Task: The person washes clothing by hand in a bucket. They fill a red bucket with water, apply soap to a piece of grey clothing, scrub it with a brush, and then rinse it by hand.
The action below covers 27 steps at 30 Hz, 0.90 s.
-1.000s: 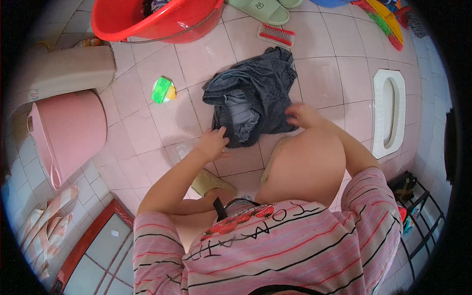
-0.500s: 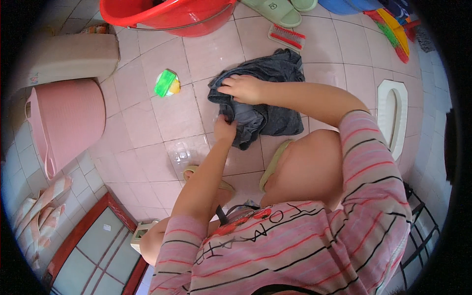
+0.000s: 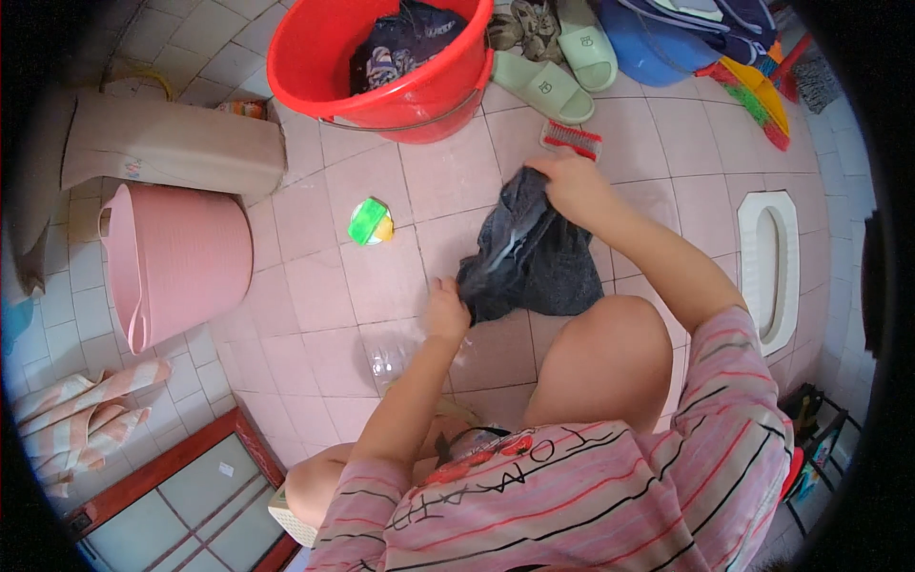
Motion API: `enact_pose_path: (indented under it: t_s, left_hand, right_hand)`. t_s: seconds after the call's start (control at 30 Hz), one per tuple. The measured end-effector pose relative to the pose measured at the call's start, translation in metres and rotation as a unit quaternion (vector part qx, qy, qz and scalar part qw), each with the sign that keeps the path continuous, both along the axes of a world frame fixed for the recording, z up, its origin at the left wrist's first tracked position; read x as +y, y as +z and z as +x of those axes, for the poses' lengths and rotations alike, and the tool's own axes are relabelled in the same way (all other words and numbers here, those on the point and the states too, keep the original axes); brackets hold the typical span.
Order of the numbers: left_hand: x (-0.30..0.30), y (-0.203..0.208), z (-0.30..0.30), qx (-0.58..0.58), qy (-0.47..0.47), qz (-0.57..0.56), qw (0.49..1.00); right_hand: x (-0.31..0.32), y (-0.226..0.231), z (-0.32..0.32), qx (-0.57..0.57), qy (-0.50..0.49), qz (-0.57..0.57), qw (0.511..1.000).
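Garment [image 3: 567, 276]: dark-grey crumpled fabric, edge slanting near-left to far-right
Left hand [image 3: 448, 307]: we grasp its near end
Right hand [image 3: 577, 188]: we grasp its far end

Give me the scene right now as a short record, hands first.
Left hand: gripping the left edge of the dark garment
Right hand: gripping its far edge
Dark garment: crumpled, held between both hands
Brush: red bristles, on the tiles beyond the right hand
Bucket: red, beyond the dark garment, dark cloth inside
Green-and-yellow item: left of the dark garment
Basket: pink, farther left
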<state>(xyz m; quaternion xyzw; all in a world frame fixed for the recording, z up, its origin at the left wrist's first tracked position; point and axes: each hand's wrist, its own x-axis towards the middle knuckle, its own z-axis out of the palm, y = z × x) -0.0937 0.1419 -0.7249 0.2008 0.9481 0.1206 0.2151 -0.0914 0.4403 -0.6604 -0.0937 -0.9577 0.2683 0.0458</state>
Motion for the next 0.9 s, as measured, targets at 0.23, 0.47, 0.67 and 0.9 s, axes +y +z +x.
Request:
enact_pose_path:
  t_s: [0.23,0.47,0.67,0.9]
  left_hand:
    - [0.005,-0.013,-0.059,-0.354,0.400,0.236,0.812]
    - [0.016,-0.006,-0.098,-0.617,0.093,0.722,0.298]
    - [0.061,0.123,-0.126,-0.463,0.293,0.562,0.619]
    - [0.040,0.241,-0.131,-0.094,0.068,0.389,0.914]
  right_hand:
    - [-0.008,0.109,0.069,0.033,-0.010,0.060,0.998]
    - [-0.023,0.156,0.072,-0.049,0.031,-0.209,0.976]
    - [0.039,0.134,0.096,0.077,-0.006,0.028,0.997]
    - [0.080,0.195,0.098,0.112,-0.237,-0.004,0.965]
